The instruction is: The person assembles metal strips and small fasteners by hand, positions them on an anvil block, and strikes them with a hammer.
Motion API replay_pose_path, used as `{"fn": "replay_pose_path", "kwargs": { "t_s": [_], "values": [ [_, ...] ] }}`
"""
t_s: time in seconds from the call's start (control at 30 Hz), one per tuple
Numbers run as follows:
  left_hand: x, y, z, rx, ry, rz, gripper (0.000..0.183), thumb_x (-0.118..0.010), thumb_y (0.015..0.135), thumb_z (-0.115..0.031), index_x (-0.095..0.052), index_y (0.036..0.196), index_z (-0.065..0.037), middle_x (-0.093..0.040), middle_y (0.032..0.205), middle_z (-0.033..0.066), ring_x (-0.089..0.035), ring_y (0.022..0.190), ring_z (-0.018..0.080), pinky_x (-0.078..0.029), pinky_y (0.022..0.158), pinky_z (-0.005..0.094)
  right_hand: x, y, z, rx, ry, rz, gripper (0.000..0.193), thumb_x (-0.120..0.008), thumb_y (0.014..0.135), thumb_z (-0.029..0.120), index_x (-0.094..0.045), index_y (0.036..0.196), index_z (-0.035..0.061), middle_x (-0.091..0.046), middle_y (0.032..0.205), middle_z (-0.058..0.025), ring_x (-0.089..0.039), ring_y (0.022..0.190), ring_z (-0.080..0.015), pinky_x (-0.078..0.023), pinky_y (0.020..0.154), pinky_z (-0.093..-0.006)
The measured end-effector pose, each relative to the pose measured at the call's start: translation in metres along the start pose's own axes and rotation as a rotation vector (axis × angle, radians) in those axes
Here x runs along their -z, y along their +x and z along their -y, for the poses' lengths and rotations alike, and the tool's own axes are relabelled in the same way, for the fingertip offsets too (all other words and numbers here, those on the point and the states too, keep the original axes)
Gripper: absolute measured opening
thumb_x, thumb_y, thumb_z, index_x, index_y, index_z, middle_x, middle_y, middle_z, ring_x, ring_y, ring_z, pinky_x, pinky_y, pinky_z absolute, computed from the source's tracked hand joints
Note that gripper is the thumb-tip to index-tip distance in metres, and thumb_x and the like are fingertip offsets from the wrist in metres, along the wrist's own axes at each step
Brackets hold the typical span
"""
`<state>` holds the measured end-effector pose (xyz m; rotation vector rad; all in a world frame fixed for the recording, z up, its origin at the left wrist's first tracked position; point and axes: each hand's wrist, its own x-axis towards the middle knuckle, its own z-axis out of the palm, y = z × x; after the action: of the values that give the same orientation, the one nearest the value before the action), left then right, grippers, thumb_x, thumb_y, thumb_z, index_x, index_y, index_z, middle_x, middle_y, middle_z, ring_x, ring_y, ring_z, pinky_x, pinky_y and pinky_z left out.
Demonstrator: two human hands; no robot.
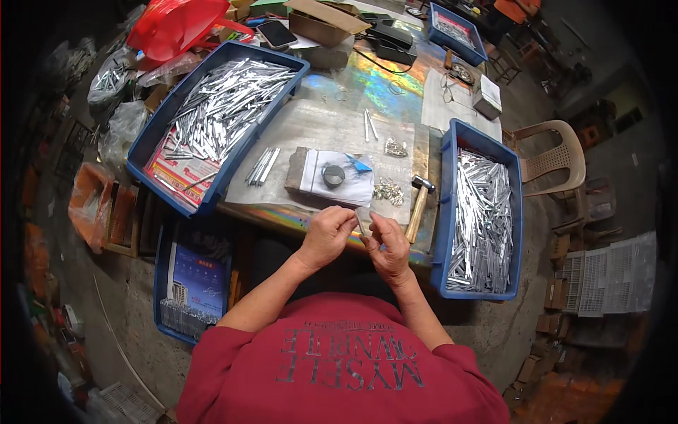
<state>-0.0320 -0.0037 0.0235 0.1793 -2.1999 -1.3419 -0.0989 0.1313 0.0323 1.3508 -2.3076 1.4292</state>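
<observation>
At the table's near edge, my left hand (329, 233) and my right hand (388, 244) are closed in a pinch, fingertips facing each other. Between them is a slim grey metal strip (361, 222), partly covered by the fingers. Just beyond, a small dark round cup (332, 176) sits on a white-paper-covered block (311, 173), beside a scrap of blue tape. Small brassy metal parts (388, 191) lie in a heap right of the block, with a smaller pile (395, 147) behind. A wooden-handled hammer (418, 210) rests nearby. Several strips (263, 167) lie left of the block.
Blue trays of silvery strips flank me, one on the left (229, 51) and one on the right (446, 205). Farther back are a phone (276, 33), boxes and a red plastic bag (169, 28). A plastic chair (558, 152) stands beyond the right tray.
</observation>
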Motion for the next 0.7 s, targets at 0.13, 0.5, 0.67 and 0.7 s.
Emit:
{"fn": "replay_pose_path", "kwargs": {
  "t_s": [0.13,0.5,0.67,0.7],
  "values": [
    [0.001,-0.006,-0.006,-0.045,0.044,-0.009,0.008,-0.055,0.068,-0.003,-0.053,0.076,-0.001,-0.051,0.066,0.0113,-0.051,0.063,0.0279,-0.04,0.056,0.033,-0.008,0.009,0.001,0.269,0.014,-0.057,0.028,-0.061,0.066,0.003,-0.055,0.093,0.0021,-0.052,0.074,-0.0103,-0.052,0.059,-0.0223,-0.042,0.05,-0.0289],
    [-0.003,-0.013,0.0,-0.081,-0.009,0.039,0.008,-0.056,0.07,-0.008,-0.055,0.076,-0.003,-0.054,0.068,0.0105,-0.052,0.064,0.028,-0.04,0.058,0.034,-0.012,0.0,0.008,0.208,-0.005,-0.101,0.016,-0.059,0.07,0.007,-0.057,0.085,0.0014,-0.054,0.071,-0.0105,-0.054,0.063,-0.024,-0.044,0.053,-0.0298],
    [-0.003,-0.014,0.005,-0.059,-0.014,0.076,0.009,-0.058,0.068,-0.006,-0.055,0.076,-0.003,-0.056,0.07,0.009,-0.053,0.065,0.0258,-0.041,0.059,0.0322,-0.015,-0.006,0.007,-0.043,0.083,-0.13,0.012,-0.056,0.076,0.011,-0.057,0.082,0.0006,-0.054,0.066,-0.0082,-0.053,0.058,-0.0181,-0.042,0.051,-0.0278],
    [-0.005,-0.014,0.007,-0.075,-0.016,0.069,0.009,-0.059,0.067,-0.006,-0.055,0.075,-0.003,-0.055,0.068,0.0088,-0.052,0.064,0.0257,-0.041,0.058,0.0323,-0.015,-0.006,0.007,-0.175,0.21,-0.152,0.018,-0.053,0.079,0.017,-0.056,0.081,-0.0004,-0.052,0.063,-0.005,-0.048,0.052,-0.0116,-0.038,0.046,-0.0227]
  ]
}}
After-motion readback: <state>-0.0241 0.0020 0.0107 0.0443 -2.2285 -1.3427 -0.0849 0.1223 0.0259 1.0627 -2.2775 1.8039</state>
